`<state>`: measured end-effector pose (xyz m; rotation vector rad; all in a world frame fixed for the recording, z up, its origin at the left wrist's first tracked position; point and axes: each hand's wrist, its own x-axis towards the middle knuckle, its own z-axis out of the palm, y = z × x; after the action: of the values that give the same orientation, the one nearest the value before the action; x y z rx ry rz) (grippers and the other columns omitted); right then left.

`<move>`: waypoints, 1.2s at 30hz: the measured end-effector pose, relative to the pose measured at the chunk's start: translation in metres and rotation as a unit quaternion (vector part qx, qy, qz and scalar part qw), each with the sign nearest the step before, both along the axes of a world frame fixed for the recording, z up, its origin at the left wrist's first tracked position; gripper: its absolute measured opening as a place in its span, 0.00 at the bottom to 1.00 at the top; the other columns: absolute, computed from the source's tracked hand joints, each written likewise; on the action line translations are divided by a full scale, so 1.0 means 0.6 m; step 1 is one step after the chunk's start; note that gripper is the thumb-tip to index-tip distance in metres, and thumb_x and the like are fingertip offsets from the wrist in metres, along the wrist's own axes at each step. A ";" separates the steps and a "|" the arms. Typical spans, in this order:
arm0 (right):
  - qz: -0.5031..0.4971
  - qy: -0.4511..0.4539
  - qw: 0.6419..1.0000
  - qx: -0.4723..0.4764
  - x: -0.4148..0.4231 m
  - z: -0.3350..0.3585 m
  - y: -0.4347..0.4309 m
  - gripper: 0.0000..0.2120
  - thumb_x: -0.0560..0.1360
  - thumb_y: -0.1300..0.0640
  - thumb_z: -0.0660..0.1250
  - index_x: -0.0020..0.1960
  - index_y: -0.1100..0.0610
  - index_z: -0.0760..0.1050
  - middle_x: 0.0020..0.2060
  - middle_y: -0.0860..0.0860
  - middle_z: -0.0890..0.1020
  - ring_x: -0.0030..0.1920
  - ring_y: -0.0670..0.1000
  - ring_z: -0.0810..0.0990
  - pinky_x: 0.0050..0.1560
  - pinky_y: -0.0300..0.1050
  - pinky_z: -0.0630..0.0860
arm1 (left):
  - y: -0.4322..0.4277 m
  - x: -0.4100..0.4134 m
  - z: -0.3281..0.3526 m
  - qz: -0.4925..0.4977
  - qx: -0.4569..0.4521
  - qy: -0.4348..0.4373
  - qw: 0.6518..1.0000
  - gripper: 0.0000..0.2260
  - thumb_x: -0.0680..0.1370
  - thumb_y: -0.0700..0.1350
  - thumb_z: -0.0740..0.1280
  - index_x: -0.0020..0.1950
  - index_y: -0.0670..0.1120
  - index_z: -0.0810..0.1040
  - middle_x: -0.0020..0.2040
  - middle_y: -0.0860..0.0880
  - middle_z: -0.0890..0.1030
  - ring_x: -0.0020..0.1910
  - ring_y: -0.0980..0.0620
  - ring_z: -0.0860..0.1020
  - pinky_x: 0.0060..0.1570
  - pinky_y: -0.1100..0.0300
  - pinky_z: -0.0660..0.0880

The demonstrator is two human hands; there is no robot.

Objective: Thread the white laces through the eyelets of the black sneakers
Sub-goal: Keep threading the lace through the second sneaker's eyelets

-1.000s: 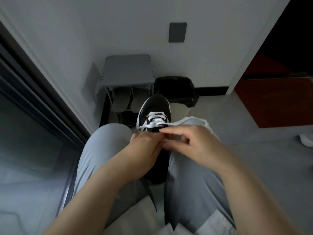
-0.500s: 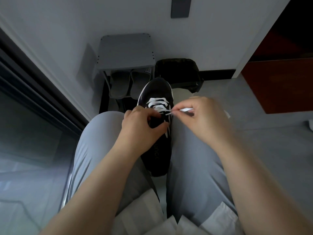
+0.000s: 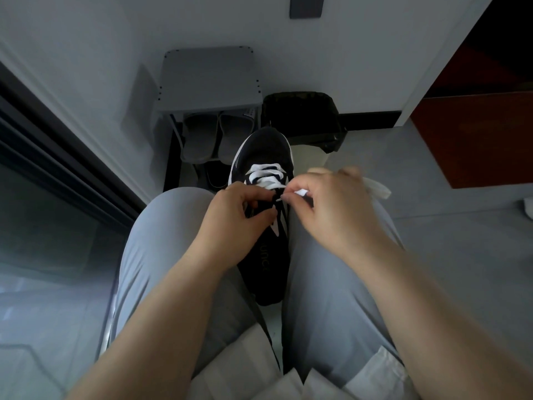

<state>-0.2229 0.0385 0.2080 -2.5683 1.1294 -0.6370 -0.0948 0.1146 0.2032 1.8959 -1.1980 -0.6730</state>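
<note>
A black sneaker (image 3: 264,157) with white side stripes lies wedged between my knees, toe pointing away. A white lace (image 3: 266,176) crosses its front eyelets in a few rows. My left hand (image 3: 239,215) grips the sneaker's left eyelet flap, thumb and fingers curled round the edge. My right hand (image 3: 328,206) pinches the lace right beside the right eyelet row. The lace's loose tail (image 3: 377,189) trails out to the right behind that hand. The eyelet under my fingertips is hidden.
A grey shoe rack (image 3: 207,79) with grey slippers (image 3: 215,137) stands against the wall ahead. A black-lined bin (image 3: 305,116) sits right of it. A dark glass door (image 3: 43,183) runs along the left. Grey floor and a red-brown mat (image 3: 487,137) lie to the right.
My right hand has pulled the lace out to the right and now pinches it by the right eyelets. My left hand has shifted its grip on the flap. The camera has tilted down.
</note>
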 end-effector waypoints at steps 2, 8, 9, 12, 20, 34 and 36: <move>0.006 0.003 1.000 -0.003 0.003 0.000 0.006 0.07 0.70 0.53 0.64 0.37 0.51 0.79 0.32 0.46 0.79 0.32 0.52 0.78 0.42 0.44 0.56 | 0.001 0.000 -0.001 0.002 -0.006 -0.001 1.000 0.09 0.71 0.41 0.72 0.51 0.46 0.82 0.39 0.55 0.73 0.35 0.64 0.72 0.38 0.78 0.65; -0.015 0.002 1.000 -0.009 0.000 -0.001 0.017 0.05 0.71 0.54 0.67 0.37 0.52 0.79 0.30 0.43 0.75 0.31 0.50 0.77 0.40 0.41 0.52 | 0.002 -0.001 0.001 -0.003 -0.015 -0.012 1.000 0.09 0.72 0.41 0.71 0.51 0.46 0.82 0.40 0.54 0.74 0.36 0.60 0.72 0.38 0.77 0.66; -0.017 0.001 1.000 -0.001 0.000 -0.001 0.017 0.05 0.72 0.55 0.68 0.38 0.52 0.79 0.30 0.42 0.72 0.33 0.50 0.77 0.41 0.41 0.52 | 0.003 -0.001 0.002 -0.006 -0.018 -0.016 1.000 0.09 0.72 0.41 0.71 0.51 0.47 0.82 0.40 0.54 0.74 0.37 0.61 0.72 0.39 0.77 0.66; -0.016 0.000 1.000 -0.024 0.002 -0.006 0.016 0.04 0.71 0.55 0.69 0.38 0.53 0.79 0.30 0.43 0.72 0.32 0.51 0.77 0.41 0.41 0.52 | 0.005 0.000 0.002 -0.026 -0.031 -0.035 0.999 0.08 0.74 0.41 0.68 0.52 0.48 0.82 0.41 0.56 0.74 0.43 0.59 0.73 0.46 0.74 0.66; -0.003 0.031 0.999 -0.030 0.012 -0.006 0.010 0.05 0.74 0.53 0.68 0.42 0.52 0.81 0.36 0.47 0.79 0.37 0.53 0.79 0.45 0.43 0.55 | -0.006 -0.002 -0.007 0.001 -0.045 -0.124 0.991 0.09 0.72 0.38 0.70 0.50 0.46 0.82 0.42 0.56 0.72 0.46 0.53 0.73 0.41 0.74 0.65; -0.039 -0.063 0.997 0.038 0.019 0.033 -0.036 0.03 0.74 0.58 0.65 0.42 0.52 0.75 0.38 0.48 0.81 0.42 0.52 0.79 0.43 0.43 0.68 | 0.054 0.119 0.098 0.066 -0.064 0.072 0.993 0.08 0.75 0.36 0.66 0.37 0.45 0.75 0.46 0.55 0.83 0.45 0.58 0.80 0.45 0.77 0.71; -0.062 -0.190 0.970 0.137 0.017 0.046 -0.040 0.06 0.75 0.61 0.62 0.41 0.52 0.69 0.32 0.47 0.81 0.35 0.47 0.79 0.36 0.42 0.71 | 0.071 0.133 0.118 0.036 -0.158 0.336 0.928 0.06 0.75 0.37 0.61 0.38 0.43 0.72 0.47 0.47 0.84 0.51 0.51 0.82 0.51 0.61 0.78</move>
<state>-0.2128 0.0147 0.2359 -2.0475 1.1550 -0.8873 -0.0150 0.1570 0.2738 1.2702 -0.7310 -0.9286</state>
